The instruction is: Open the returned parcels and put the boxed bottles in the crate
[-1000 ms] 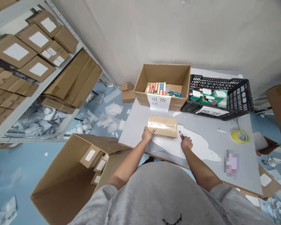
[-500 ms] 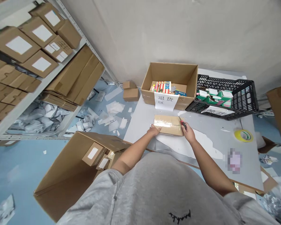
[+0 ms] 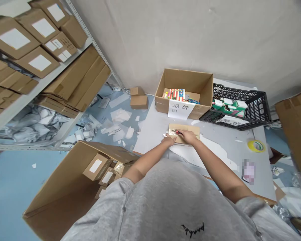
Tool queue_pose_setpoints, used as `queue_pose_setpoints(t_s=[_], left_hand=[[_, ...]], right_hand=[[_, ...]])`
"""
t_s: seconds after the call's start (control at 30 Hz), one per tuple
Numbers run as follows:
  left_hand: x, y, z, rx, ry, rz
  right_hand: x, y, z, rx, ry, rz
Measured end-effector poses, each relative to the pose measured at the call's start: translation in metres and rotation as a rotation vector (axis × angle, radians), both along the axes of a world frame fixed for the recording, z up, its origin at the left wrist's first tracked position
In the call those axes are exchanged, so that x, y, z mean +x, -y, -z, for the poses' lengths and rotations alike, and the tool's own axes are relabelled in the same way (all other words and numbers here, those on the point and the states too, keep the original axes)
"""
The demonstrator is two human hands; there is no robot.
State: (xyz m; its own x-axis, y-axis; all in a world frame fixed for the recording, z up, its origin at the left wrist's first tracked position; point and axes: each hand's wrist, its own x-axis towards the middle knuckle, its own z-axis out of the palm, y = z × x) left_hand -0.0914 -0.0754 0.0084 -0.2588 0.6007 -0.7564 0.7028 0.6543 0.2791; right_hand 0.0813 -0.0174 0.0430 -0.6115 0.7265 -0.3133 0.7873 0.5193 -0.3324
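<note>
Carton (image 3: pixel 192 128), small and taped, on the table (image 3: pixel 152 134) under the right fingers. Right hand (image 3: pixel 188 136) closed round a red cutter (image 3: pixel 179 132), blade over the clear tape (image 3: pixel 173 128), pointing towards the left fingers. Left hand (image 3: pixel 168 141) braced at the carton's near-left corner; how tightly its fingers close, cannot tell. Step in hand, as I judge it: slitting the tape. Next move calls for a shallow, steady stroke, left fingers clear of the blade.

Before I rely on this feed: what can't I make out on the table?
All in the head view:
Inside the small carton: hidden by its top.
Handle of the cutter: mostly covered by the right hand.
Pixelated item: blurred out.
Label on the black crate: too blurred to read.
</note>
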Motion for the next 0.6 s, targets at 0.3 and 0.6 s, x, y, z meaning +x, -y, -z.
queue_pose_setpoints(t_s=[0.3, 0.6], left_hand=[[0.002, 0.002, -0.001, 0.009, -0.038, 0.009], [0.002, 0.001, -0.005, 0.004, -0.039, -0.010]], right_hand=[[-0.012, -0.002, -0.001, 0.001, 0.115, -0.024], [-0.022, 0.003, -0.011, -0.015, 0.119, 0.026]])
